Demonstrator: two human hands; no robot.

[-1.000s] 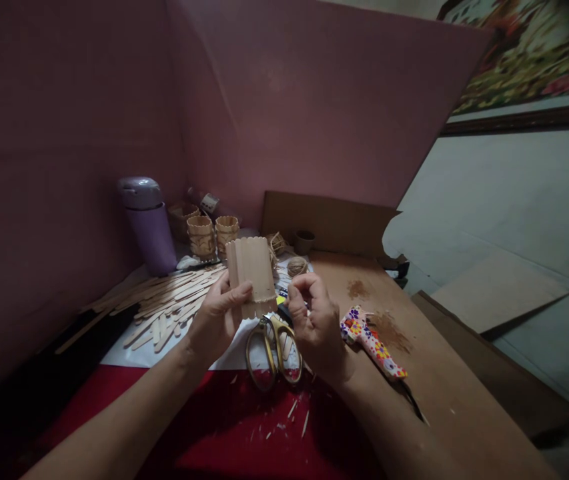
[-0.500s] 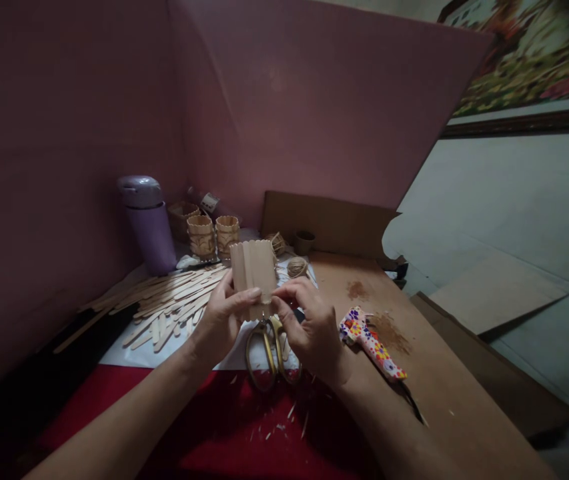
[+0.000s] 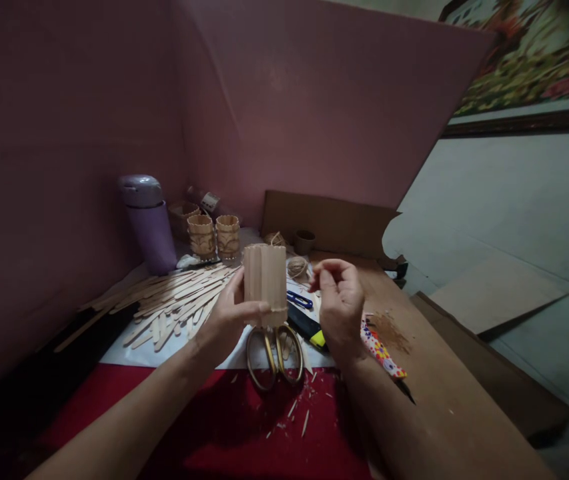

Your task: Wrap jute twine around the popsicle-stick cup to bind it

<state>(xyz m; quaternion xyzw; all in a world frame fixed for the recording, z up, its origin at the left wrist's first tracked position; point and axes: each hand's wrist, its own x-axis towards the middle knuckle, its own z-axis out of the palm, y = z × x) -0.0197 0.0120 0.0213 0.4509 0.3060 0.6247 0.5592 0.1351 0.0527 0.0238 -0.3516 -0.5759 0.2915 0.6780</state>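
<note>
My left hand point(image 3: 224, 320) grips a small upright holder made of wooden craft sticks point(image 3: 264, 280), thumb across its front near a thin band of twine at the bottom. My right hand point(image 3: 339, 300) hovers just right of the holder, apart from it, with fingertips pinched together; what they pinch is too thin to make out. Below the holder lie yellow-handled scissors point(image 3: 274, 350) on white paper. A ball of twine point(image 3: 297, 267) sits behind the holder.
A pile of craft sticks point(image 3: 174, 300) lies at the left, near a purple flask point(image 3: 149, 223) and two finished stick cups point(image 3: 214, 237). A yellow-black cutter point(image 3: 309, 327) and a flowered glue gun point(image 3: 381, 353) lie to the right. Pink panels wall the back. Splinters dot the red cloth point(image 3: 214, 427).
The holder has turned and shifted right and up in my left hand. My right hand left its lower edge and rose to the right, uncovering the cutter.
</note>
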